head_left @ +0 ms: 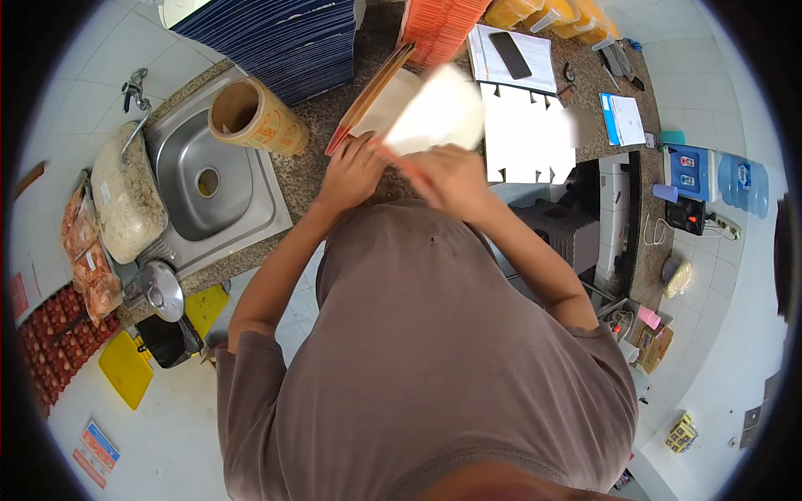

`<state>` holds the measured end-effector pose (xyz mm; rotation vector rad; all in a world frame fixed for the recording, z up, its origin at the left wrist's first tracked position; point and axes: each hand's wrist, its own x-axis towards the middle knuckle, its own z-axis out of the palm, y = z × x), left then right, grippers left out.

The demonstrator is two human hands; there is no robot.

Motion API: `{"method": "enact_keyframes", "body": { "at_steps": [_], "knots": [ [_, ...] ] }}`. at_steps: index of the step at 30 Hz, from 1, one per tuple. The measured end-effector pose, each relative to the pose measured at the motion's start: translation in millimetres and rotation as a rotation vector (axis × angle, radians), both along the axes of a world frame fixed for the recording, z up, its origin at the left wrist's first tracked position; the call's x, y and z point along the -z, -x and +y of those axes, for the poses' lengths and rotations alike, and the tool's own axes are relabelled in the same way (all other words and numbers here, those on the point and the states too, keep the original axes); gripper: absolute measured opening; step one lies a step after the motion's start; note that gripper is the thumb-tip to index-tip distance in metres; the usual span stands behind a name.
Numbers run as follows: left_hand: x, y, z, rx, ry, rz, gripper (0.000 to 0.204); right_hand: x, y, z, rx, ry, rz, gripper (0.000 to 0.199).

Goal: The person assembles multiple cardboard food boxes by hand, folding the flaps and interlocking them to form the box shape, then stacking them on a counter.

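A cardboard piece, white inside with an orange outer side [439, 108], stands tilted up at the counter's near edge, blurred by motion. My right hand [458, 179] is closed on its orange near edge. My left hand [354, 174] has its fingers curled at the left end of that edge, beside a folded orange-edged cardboard bundle [373, 96]; its fingertips are partly hidden. Right of my hands lies a white die-cut cardboard blank [526, 138] with notched edges.
A stack of blue folded cardboard [288, 50] and an orange stack [436, 29] stand behind. At left are a large tape roll [259, 117] and a steel sink [238, 188]. A phone [510, 55] rests on papers [493, 71] at back right, near orange-filled containers [555, 17].
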<state>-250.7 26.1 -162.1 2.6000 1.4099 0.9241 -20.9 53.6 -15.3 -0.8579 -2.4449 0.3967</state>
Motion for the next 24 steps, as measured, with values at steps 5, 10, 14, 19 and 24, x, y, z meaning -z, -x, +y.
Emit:
{"method": "enact_keyframes", "body": {
  "at_steps": [5,10,14,19,24],
  "knots": [
    [47,7,-1,-0.154,-0.089,0.014,0.033,73,48,27,-0.016,0.065,-0.2,0.017],
    [26,-3,4,-0.092,-0.096,-0.143,0.029,79,47,64,0.069,0.168,-0.367,0.025],
    [29,-2,4,-0.081,-0.075,-0.116,0.028,74,81,70,0.078,0.227,-0.541,0.026],
    [33,8,10,-0.098,0.001,-0.133,0.024,87,78,88,-0.189,0.211,-0.512,0.031],
    [39,-3,2,-0.091,0.239,-0.182,0.03,100,74,95,-0.227,0.181,-0.449,0.022]
  ]
}}
